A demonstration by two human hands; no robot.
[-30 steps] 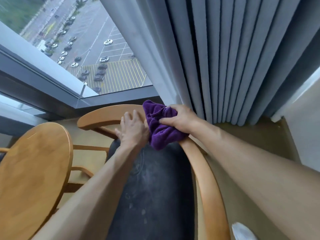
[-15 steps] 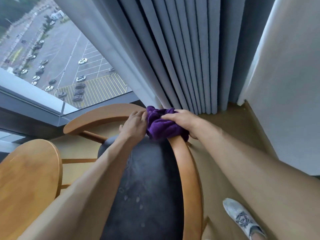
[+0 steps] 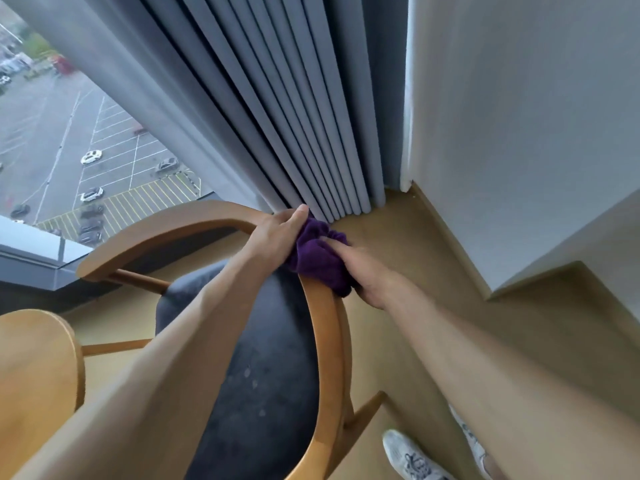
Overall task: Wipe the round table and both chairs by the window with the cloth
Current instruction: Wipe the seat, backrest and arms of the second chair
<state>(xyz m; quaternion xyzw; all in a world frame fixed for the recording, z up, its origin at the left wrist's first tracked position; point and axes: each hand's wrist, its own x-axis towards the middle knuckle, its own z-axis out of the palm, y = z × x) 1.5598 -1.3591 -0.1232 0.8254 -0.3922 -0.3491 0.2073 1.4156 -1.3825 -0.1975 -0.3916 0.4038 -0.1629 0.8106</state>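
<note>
The purple cloth [image 3: 317, 263] is bunched against the outer side of the chair's curved wooden back rail [image 3: 322, 327], at the bend nearest the curtain. Your right hand [image 3: 360, 271] has its grip closed around the cloth, fingers curled into the folds and pressing it to the rail. Your left hand [image 3: 275, 233] lies on top of the rail just beside the cloth, fingers curled over the wood; it steadies the chair and holds nothing else.

Judged step: wiping the back rail of this chair. The next move appears to call for drawing the cloth along the rail toward you while the left hand braces. The dark seat cushion [image 3: 256, 375] shows pale specks and would need a pass as well.

The round tabletop [image 3: 34, 375] sits at lower left, just beside the chair; whether it is wiped cannot be told. The second chair is not in view.

Surroundings: grey pleated curtain [image 3: 277, 116] touching the floor behind the chair, window [image 3: 69, 150] overlooking a car park, tan floor [image 3: 415, 265], pale wall [image 3: 519, 133] on the right, your white shoe [image 3: 412, 459] at the bottom.
</note>
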